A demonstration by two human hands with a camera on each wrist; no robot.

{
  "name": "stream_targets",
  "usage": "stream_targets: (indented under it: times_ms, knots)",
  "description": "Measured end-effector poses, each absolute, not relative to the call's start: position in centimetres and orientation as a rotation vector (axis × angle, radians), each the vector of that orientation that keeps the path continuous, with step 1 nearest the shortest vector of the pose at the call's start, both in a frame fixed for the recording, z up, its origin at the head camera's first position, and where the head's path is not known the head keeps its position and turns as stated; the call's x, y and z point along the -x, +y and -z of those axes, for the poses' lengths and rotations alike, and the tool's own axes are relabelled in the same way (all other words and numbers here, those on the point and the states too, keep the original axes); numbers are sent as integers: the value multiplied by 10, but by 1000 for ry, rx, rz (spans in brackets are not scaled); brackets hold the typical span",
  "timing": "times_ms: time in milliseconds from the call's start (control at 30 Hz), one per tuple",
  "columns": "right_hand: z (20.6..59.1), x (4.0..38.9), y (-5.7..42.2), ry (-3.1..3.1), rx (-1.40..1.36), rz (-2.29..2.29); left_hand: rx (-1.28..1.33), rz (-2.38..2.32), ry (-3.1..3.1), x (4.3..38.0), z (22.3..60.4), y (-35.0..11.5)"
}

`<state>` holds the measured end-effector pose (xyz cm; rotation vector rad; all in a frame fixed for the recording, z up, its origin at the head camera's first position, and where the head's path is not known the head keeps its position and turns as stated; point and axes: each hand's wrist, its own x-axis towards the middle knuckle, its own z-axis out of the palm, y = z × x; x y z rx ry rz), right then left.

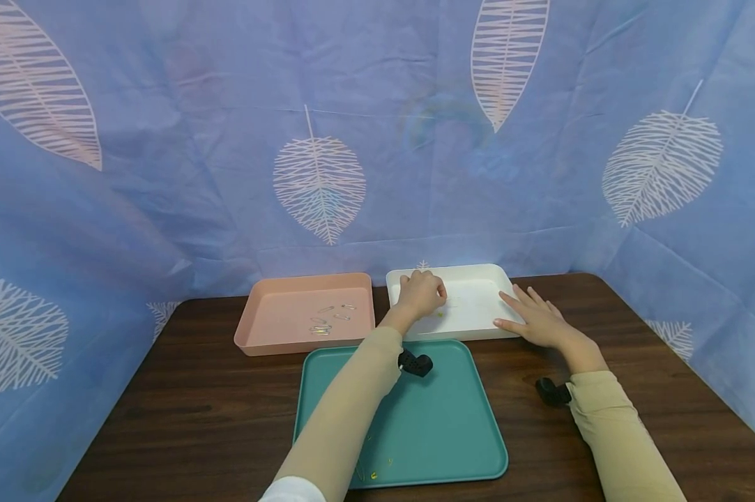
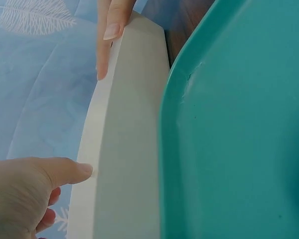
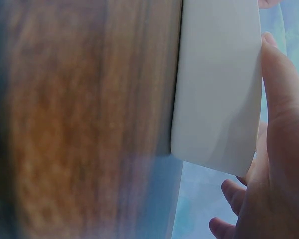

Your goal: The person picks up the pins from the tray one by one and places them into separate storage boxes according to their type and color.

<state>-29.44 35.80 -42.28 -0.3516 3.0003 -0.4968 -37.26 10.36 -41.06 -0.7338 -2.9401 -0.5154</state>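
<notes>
My left hand is over the left part of the white tray, its fingers bent. In the left wrist view the thumb reaches the tray's rim; whether anything is between the fingertips is hidden. A tiny yellow piece lies in the tray below this hand. My right hand rests at the tray's right end with fingers spread. The right wrist view shows its thumb along the rim and the other fingers past the corner.
Left of the white tray stands a pink tray with several thin metal clips or pins. A green tray lies in front, with small yellow bits near its front edge. The left forearm crosses over it. A blue curtain hangs behind.
</notes>
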Motion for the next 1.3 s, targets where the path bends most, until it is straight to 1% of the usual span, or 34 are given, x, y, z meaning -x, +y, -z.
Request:
stream_targets:
  times_ms: [333, 600, 933, 1300]
  knots:
    - [422, 294, 357, 3000, 352, 507, 761, 514, -2936, 373, 411, 99]
    - [424, 293, 359, 2999, 354, 526, 820, 425, -2877, 368, 406, 90]
    - [423, 291, 359, 3000, 355, 536, 900, 395, -2793, 355, 399, 72]
    - [423, 293, 360, 3002, 376, 540, 974, 315, -2707, 332, 395, 38]
